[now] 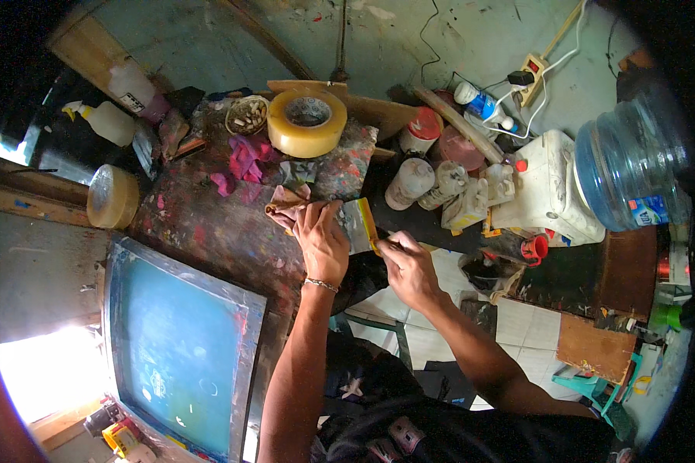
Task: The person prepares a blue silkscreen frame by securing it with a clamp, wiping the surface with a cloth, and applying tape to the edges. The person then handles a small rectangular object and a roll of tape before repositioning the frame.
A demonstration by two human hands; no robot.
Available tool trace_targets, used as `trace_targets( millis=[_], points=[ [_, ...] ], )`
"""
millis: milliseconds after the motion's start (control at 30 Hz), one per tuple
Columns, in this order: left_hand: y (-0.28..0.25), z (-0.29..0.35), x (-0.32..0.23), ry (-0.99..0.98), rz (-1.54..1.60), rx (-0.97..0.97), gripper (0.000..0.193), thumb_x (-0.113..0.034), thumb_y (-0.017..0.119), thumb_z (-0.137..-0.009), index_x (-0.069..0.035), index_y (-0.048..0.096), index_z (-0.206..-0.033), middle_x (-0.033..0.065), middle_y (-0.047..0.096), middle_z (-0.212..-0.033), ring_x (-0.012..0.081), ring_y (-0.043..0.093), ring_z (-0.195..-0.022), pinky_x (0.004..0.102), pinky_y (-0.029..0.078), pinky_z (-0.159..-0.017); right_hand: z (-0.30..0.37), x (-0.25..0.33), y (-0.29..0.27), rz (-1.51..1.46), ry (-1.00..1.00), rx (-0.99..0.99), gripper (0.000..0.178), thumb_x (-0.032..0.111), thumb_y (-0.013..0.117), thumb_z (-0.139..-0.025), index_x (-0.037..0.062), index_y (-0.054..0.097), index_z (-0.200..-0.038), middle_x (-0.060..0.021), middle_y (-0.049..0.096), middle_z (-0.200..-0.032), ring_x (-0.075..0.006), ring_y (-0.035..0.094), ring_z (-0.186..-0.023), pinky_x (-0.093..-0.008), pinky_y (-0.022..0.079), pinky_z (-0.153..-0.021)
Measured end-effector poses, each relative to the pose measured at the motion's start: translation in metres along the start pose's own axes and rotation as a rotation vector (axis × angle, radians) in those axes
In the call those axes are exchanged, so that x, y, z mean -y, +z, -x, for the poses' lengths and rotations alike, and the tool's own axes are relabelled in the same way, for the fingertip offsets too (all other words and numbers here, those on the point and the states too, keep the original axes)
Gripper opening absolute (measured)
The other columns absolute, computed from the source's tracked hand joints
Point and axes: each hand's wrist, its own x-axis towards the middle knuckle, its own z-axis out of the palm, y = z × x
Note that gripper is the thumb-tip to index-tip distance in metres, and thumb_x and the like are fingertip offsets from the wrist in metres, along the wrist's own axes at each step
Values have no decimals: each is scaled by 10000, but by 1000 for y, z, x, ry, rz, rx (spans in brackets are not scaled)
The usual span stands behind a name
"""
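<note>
My left hand (pixel 324 243), a bracelet at its wrist, is closed with its fingers bent over a pinkish crumpled rag (pixel 287 204) at the workbench's near edge. My right hand (pixel 411 272) grips the dark handle of a flat scraper (pixel 357 224) with a grey blade and a yellow strip along one side. The blade points left, its far end beside my left fingers; whether the rag touches it is partly hidden by them. Past the rag lie a magenta cloth (pixel 251 157) and a grey scrap (pixel 295 173) on the paint-stained workbench (pixel 201 212).
A large roll of clear tape (pixel 307 123) and a small basket (pixel 247 116) stand at the back. A blue-meshed printing screen (pixel 181 347) leans at the left. Bottles (pixel 409 184), a white jerrycan (pixel 552 189), a water jug (pixel 629 166) and a red cup (pixel 533 249) are on the right.
</note>
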Motion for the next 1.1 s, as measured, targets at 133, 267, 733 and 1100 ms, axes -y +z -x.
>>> trace_targets(
  millis=[133,267,733,1100],
  points=[
    [1,-1,1,35,15,-21,308,31,528,-797,-68,671,-1051,136,607,-1000,359,540,-990,459,405,-930,-32,-2,3,-19,-71,-117,244,-73,597,-784,-11,650,-1014,-166,593,-878,-346,617,-787,-418,515,-690],
    [2,0,2,-1,8,-18,294,30,530,-799,-65,682,-1031,139,621,-981,355,545,-994,467,392,-954,-43,-5,9,10,-158,-192,248,-59,604,-783,-36,642,-1026,-181,595,-891,-350,612,-807,-422,514,-703],
    [-31,12,-3,204,-166,183,436,-217,634,-872,-81,561,-1279,172,487,-1312,385,433,-1260,503,316,-1081,48,-30,-32,-150,123,-142,120,-21,639,-852,-26,690,-960,-122,659,-807,-199,613,-648,-303,467,-581],
    [-70,-26,-17,141,226,309,250,-167,633,-908,-7,551,-1081,221,650,-1004,381,642,-933,467,510,-769,57,-42,-33,-715,376,-162,134,59,652,-907,-15,705,-1005,-24,673,-806,-52,547,-648,-214,435,-582]
  ],
)
